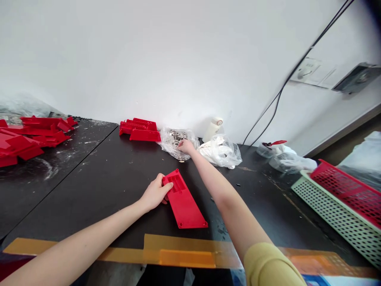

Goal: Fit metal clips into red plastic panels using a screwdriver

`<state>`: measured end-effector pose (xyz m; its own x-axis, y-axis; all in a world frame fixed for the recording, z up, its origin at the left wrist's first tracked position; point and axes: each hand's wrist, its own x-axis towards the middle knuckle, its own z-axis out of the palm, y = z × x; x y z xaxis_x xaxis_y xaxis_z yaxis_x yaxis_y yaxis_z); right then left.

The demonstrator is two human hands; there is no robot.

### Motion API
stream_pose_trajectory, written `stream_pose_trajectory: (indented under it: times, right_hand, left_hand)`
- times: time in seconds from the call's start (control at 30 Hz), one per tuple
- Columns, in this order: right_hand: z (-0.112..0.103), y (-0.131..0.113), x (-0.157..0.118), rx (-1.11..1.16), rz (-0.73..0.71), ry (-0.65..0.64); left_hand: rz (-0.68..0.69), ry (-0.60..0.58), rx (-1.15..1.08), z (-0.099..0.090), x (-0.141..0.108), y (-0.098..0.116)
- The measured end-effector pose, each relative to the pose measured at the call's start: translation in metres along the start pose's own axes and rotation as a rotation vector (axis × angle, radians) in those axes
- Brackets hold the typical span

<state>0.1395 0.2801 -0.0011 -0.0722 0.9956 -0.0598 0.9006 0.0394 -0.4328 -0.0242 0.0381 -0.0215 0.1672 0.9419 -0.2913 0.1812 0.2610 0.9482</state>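
My left hand (156, 192) grips the upper left edge of a flat red plastic panel (186, 204), thumb on top and fingers underneath. The panel has small round posts at its corners and a recessed slot near the top. Farther back, my right hand (186, 147) reaches to an open clear plastic bag (169, 145) of small metallic-looking parts (177, 137). Its fingers are bent together at the edge of the parts; whether anything is between them is too small to make out.
Red panels (139, 129) are stacked behind, and more red pieces (26, 137) lie at left. A white bottle (212, 129) and a plastic bag of white material (222, 151) stand near the wall. Baskets (336, 206) are at right. Yellow tape (119, 255) runs along the black table's front edge.
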Motion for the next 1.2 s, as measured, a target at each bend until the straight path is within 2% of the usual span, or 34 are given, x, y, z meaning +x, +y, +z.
stream_pose_trajectory:
  times: [0.27, 0.37, 0.47, 0.6, 0.77, 0.87, 0.97, 1.2]
  right_hand:
    - [-0.001, -0.005, -0.013, 0.296, 0.075, 0.102]
    - [-0.010, -0.009, -0.027, 0.440, 0.074, 0.120]
    - [-0.027, -0.004, -0.053, 0.563, 0.061, 0.102]
    - [-0.055, 0.028, -0.118, 0.672, 0.082, -0.011]
    - [-0.078, 0.079, -0.229, 0.834, 0.134, -0.104]
    - [-0.080, 0.094, -0.295, 0.957, 0.146, -0.116]
    - [-0.077, 0.099, -0.348, 1.032, 0.166, -0.099]
    - [-0.073, 0.116, -0.431, 1.001, 0.183, -0.015]
  left_hand:
    - [-0.025, -0.011, 0.029, 0.001, 0.001, 0.002]
    - [-0.034, -0.030, 0.031, -0.001, 0.000, 0.005]
    - [-0.034, -0.048, 0.029, -0.003, -0.002, 0.008]
    - [-0.028, -0.065, 0.018, -0.005, -0.001, 0.008]
    - [-0.012, -0.052, 0.026, -0.005, 0.003, 0.006]
    - [0.003, -0.025, 0.048, -0.005, 0.002, 0.005]
    - [0.022, 0.004, 0.077, -0.005, 0.002, 0.006]
    - [0.062, 0.091, 0.145, -0.004, -0.004, 0.015]
